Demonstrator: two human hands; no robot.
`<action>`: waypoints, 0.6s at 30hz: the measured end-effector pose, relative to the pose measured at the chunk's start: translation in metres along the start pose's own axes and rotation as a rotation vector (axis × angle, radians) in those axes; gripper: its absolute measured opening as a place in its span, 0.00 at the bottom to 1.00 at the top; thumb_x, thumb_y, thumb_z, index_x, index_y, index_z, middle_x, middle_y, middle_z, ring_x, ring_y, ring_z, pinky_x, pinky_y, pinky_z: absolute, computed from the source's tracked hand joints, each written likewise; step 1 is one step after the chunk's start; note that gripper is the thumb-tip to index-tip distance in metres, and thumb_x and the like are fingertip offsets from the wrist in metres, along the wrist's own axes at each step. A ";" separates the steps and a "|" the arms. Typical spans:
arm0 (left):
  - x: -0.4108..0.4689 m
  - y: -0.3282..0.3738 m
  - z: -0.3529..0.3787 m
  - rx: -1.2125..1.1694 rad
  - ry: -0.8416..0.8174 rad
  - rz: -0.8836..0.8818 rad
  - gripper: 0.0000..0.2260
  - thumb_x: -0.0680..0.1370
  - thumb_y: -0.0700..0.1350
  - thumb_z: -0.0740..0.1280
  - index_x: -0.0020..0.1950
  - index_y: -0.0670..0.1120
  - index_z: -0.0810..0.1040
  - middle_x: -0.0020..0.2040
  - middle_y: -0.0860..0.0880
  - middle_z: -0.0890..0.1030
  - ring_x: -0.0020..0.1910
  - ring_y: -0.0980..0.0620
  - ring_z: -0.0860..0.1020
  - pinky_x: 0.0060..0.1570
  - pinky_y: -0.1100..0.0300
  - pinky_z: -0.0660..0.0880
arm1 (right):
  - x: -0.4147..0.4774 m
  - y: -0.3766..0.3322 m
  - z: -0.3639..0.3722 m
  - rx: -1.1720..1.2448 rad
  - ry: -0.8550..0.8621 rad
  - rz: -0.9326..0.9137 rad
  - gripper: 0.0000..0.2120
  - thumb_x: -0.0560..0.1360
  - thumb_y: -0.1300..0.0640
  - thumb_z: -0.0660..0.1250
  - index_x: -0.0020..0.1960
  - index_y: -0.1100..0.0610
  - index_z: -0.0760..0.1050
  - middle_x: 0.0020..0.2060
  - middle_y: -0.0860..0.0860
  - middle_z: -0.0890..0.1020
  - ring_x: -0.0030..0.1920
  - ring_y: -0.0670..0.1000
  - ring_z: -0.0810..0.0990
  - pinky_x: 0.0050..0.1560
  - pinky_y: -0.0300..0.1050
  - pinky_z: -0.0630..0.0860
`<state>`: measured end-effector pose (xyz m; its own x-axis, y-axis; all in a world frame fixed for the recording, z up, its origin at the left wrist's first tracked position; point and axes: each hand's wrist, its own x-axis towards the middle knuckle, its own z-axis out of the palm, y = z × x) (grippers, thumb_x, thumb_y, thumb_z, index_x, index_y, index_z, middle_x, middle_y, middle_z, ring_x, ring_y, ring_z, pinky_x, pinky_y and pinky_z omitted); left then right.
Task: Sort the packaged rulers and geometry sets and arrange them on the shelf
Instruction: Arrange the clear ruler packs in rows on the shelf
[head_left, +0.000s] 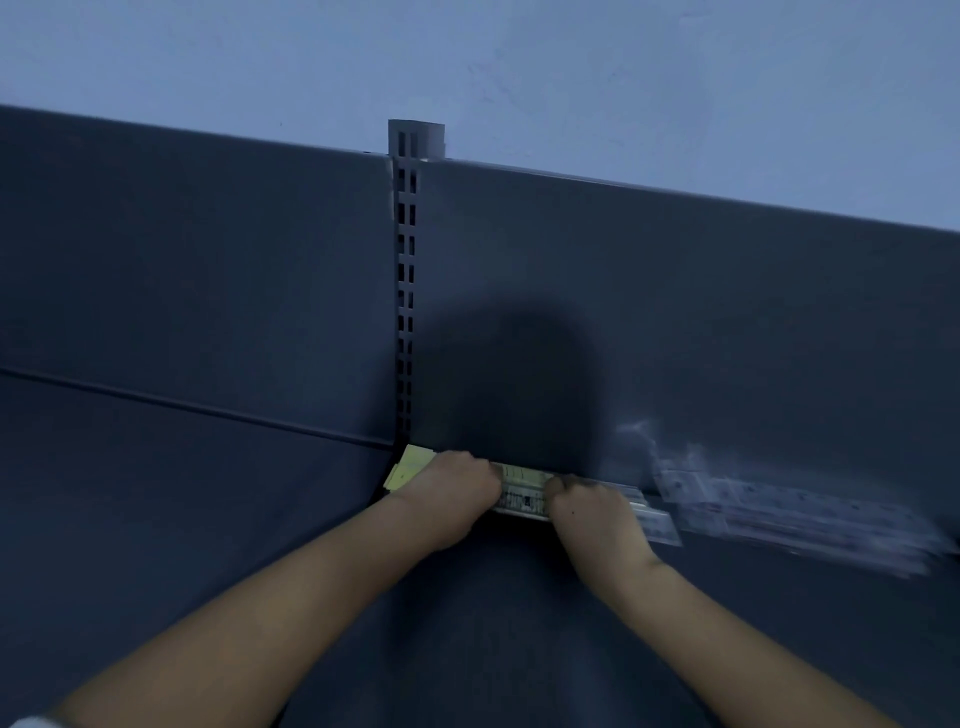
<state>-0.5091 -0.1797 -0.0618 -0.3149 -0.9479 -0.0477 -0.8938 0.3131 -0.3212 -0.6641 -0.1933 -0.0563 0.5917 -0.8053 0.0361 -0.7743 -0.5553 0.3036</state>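
Note:
A stack of packaged rulers (521, 494) with a yellow-green card end lies on the dark shelf (208, 519), pushed against the back panel. My left hand (451, 493) grips the stack near its yellow left end. My right hand (592, 512) grips the same stack further right. More clear-packaged rulers (779, 512) lie in a row to the right along the back panel; they are blurred.
A slotted metal upright (406, 270) runs up the dark back panel (675, 312) just left of my hands. A pale wall (519, 67) shows above the panel. My head's shadow falls on the panel above the stack.

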 end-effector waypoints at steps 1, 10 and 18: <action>-0.001 0.000 0.000 -0.002 0.002 0.005 0.15 0.75 0.32 0.60 0.61 0.39 0.72 0.57 0.41 0.77 0.54 0.43 0.77 0.47 0.53 0.72 | 0.000 0.001 0.001 0.011 0.034 0.014 0.16 0.61 0.67 0.76 0.48 0.64 0.77 0.42 0.58 0.82 0.41 0.53 0.82 0.37 0.39 0.75; -0.007 0.009 -0.001 0.003 0.030 -0.068 0.17 0.75 0.31 0.59 0.63 0.38 0.71 0.58 0.41 0.77 0.55 0.43 0.77 0.48 0.53 0.73 | -0.004 0.006 0.003 0.021 -0.059 -0.071 0.21 0.72 0.72 0.59 0.65 0.63 0.65 0.61 0.60 0.74 0.59 0.56 0.76 0.54 0.46 0.73; -0.014 0.007 -0.006 0.014 -0.036 -0.004 0.15 0.75 0.30 0.59 0.60 0.39 0.73 0.58 0.41 0.77 0.56 0.43 0.76 0.48 0.53 0.73 | -0.006 0.004 0.009 0.053 -0.040 -0.061 0.22 0.72 0.73 0.58 0.65 0.64 0.65 0.62 0.59 0.73 0.59 0.56 0.75 0.53 0.47 0.73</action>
<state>-0.5130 -0.1638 -0.0579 -0.2995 -0.9507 -0.0804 -0.8904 0.3088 -0.3345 -0.6725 -0.1920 -0.0639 0.6297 -0.7766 -0.0191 -0.7483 -0.6130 0.2536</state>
